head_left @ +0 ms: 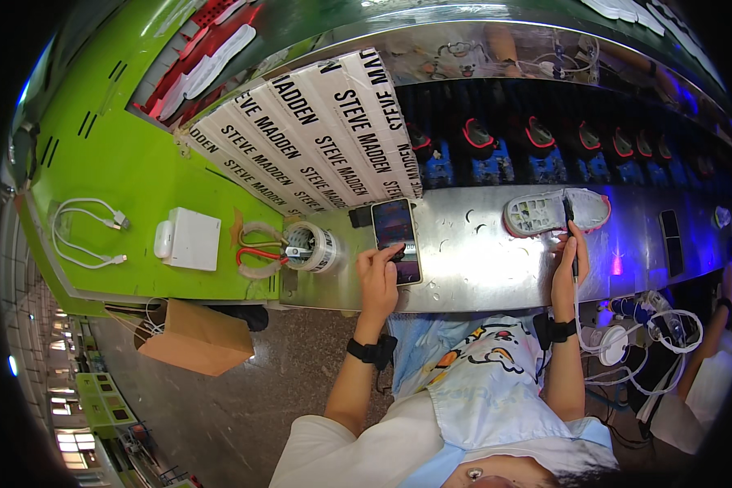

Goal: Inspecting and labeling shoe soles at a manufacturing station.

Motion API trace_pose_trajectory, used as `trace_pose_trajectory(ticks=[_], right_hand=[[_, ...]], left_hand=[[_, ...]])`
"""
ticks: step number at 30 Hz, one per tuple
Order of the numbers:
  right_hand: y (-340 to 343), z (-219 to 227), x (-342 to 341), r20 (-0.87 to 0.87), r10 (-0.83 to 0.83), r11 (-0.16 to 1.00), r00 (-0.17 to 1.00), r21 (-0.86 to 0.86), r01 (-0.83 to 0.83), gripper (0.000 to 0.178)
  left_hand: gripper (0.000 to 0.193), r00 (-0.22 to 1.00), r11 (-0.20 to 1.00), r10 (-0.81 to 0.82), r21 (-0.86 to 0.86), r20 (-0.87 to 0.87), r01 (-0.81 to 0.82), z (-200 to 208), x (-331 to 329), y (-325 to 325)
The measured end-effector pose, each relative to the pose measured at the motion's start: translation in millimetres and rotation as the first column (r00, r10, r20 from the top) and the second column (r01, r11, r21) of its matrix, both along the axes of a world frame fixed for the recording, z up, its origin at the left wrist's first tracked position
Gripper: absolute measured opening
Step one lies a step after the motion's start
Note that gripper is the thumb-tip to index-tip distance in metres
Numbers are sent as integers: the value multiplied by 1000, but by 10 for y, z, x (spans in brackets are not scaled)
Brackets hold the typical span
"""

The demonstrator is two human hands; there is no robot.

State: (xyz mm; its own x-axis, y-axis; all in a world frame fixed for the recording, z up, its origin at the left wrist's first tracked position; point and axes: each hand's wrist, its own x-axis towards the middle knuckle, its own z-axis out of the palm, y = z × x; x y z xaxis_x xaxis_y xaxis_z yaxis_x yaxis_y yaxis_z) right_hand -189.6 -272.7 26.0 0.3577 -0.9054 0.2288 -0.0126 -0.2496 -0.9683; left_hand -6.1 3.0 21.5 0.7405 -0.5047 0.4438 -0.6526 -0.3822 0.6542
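Right, my left hand [380,276] taps the dark slab phone [398,241] at the steel worktop's [480,260] near edge, fingers apart. My right hand [567,272] pinches a thin black tool [574,244] against the white rubbery shoe sole [555,211], which looks light and floppy; I'd hold its rim.

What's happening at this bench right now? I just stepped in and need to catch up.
A person sits at a metal worktop. Their left hand rests on a smartphone lying flat on it, a finger on the screen. Their right hand holds a thin dark tool against a white shoe sole lying tread-up. Beside the phone sit a roll of tape and stacked shoe boxes. Dark shoes line the conveyor behind.
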Motion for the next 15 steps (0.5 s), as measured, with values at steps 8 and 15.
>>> trace_pose_trajectory(ticks=[8,15], right_hand=[[1,-48,11,-30,-9,1000,999,-21,8,27],[-3,3,6,-127,10,963,992,-265,-43,14]], left_hand=[[27,999,993,4,-118,-34,-8,-85,18,57],[24,996,991,-90,-104,-17,87,-47,0,54]])
